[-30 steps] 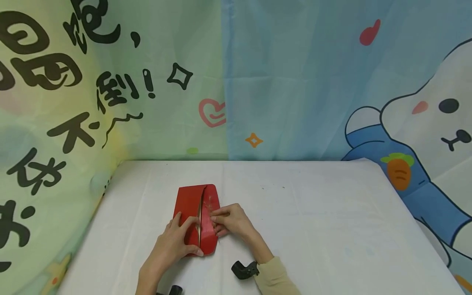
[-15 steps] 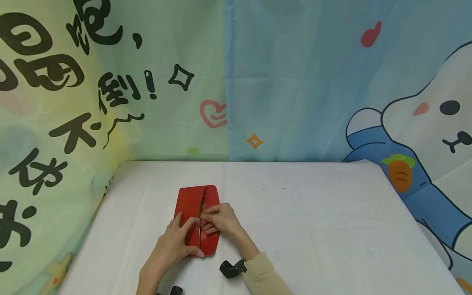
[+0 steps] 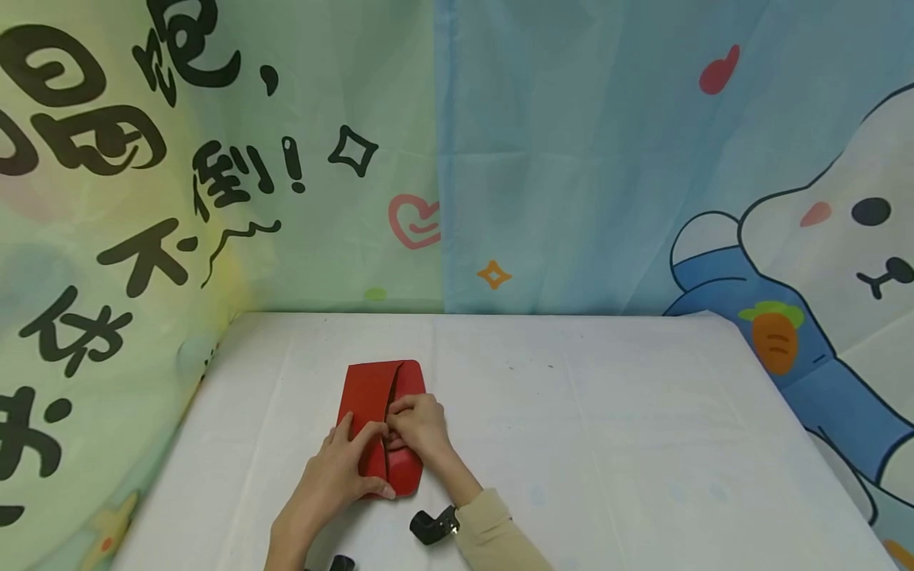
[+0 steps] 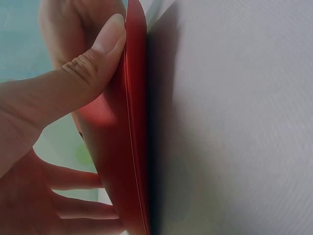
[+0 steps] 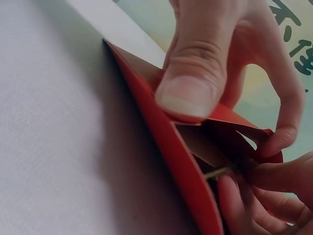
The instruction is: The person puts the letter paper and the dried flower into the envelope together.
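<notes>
A red paper envelope lies on the white table, its rounded flap folded out to the right. My left hand grips the envelope's left part, thumb at the near edge and fingers spread over it. In the right wrist view, the envelope's mouth gapes under the left thumb and index finger. My right hand is at this mouth, fingertips partly inside. Its thumb and fingers pinch a thin, yellowish strand-like thing, mostly hidden by the fingers and paper; its kind cannot be told.
The white-covered table extends to the right and back. Behind it hangs a printed cloth with a cartoon figure and black writing. Black wrist cameras sit near both wrists.
My right hand has moved left from the flap to the envelope's mouth, its fingertips now going into it. The gap at the mouth looks narrower from above. My left hand has stayed in place.
</notes>
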`<action>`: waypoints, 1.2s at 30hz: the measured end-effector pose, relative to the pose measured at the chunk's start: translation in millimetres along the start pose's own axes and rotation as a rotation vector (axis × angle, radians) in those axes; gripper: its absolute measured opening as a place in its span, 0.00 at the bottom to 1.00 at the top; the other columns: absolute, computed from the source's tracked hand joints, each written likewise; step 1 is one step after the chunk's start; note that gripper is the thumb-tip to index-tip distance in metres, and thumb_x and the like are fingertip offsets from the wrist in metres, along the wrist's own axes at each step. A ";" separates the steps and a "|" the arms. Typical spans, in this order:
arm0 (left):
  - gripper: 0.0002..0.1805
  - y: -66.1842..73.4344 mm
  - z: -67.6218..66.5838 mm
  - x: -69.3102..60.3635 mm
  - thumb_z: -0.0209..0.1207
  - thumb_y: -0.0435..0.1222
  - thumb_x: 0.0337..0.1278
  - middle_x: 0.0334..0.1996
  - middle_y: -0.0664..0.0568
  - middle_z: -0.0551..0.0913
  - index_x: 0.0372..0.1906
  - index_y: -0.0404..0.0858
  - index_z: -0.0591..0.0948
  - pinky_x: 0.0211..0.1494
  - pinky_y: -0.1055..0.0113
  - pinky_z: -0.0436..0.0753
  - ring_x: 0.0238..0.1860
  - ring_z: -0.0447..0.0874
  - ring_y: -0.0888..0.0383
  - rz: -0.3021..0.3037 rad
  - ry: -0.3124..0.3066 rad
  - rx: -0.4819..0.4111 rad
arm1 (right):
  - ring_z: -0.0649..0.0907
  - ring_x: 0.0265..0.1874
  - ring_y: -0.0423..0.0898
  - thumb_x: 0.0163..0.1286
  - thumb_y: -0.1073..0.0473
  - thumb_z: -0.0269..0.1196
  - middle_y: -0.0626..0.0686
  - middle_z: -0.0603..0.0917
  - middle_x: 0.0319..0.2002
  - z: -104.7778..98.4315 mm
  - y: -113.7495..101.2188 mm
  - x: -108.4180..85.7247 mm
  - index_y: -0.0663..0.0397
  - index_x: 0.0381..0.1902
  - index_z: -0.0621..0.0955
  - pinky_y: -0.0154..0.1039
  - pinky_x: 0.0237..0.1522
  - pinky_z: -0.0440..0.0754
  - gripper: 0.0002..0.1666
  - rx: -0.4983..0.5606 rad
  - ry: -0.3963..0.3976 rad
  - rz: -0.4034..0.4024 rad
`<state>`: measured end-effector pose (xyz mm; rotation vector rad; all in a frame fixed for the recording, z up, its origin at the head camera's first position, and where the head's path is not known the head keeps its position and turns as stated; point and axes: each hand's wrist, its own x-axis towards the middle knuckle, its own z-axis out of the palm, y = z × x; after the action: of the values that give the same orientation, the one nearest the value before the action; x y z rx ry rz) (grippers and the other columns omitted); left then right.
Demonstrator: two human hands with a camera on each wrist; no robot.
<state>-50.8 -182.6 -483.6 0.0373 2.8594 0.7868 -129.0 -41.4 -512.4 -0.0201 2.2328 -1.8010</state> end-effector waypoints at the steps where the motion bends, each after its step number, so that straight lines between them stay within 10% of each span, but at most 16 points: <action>1: 0.41 0.1 0.2 0.4 0.83 0.51 0.33 0.72 0.27 0.65 0.59 0.55 0.77 0.53 0.25 0.77 0.68 0.68 0.24 0.000 -0.001 0.001 | 0.87 0.14 0.46 0.60 0.74 0.64 0.58 0.88 0.22 0.6 0.8 0.5 0.70 0.35 0.86 0.38 0.19 0.86 0.06 -0.021 0.008 -0.009; 17: 0.44 5.0 2.7 0.4 0.82 0.50 0.34 0.72 0.25 0.63 0.64 0.51 0.77 0.51 0.27 0.79 0.70 0.63 0.21 0.016 -0.020 0.047 | 0.86 0.15 0.47 0.66 0.74 0.58 0.56 0.87 0.23 -13.5 -1.3 -6.3 0.70 0.41 0.86 0.39 0.20 0.86 0.11 -0.068 -0.100 -0.086; 25: 0.52 2.5 11.1 -6.8 0.81 0.52 0.35 0.74 0.24 0.63 0.73 0.49 0.74 0.66 0.28 0.70 0.71 0.55 0.15 0.057 0.034 0.119 | 0.86 0.18 0.46 0.71 0.72 0.60 0.62 0.89 0.27 -34.8 4.3 -8.9 0.71 0.44 0.85 0.38 0.24 0.87 0.09 -0.021 -0.059 -0.094; 36: 0.30 3.1 23.3 -4.0 0.59 0.45 0.72 0.75 0.38 0.70 0.70 0.32 0.74 0.74 0.35 0.65 0.77 0.61 0.32 0.201 0.048 0.163 | 0.87 0.20 0.49 0.74 0.68 0.59 0.62 0.89 0.30 -56.2 7.0 -13.5 0.69 0.46 0.85 0.41 0.26 0.88 0.11 -0.026 -0.065 -0.113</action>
<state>-42.9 -168.5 -501.1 0.3358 2.9918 0.5930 -127.1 16.4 -505.9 -0.2108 2.2508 -1.7998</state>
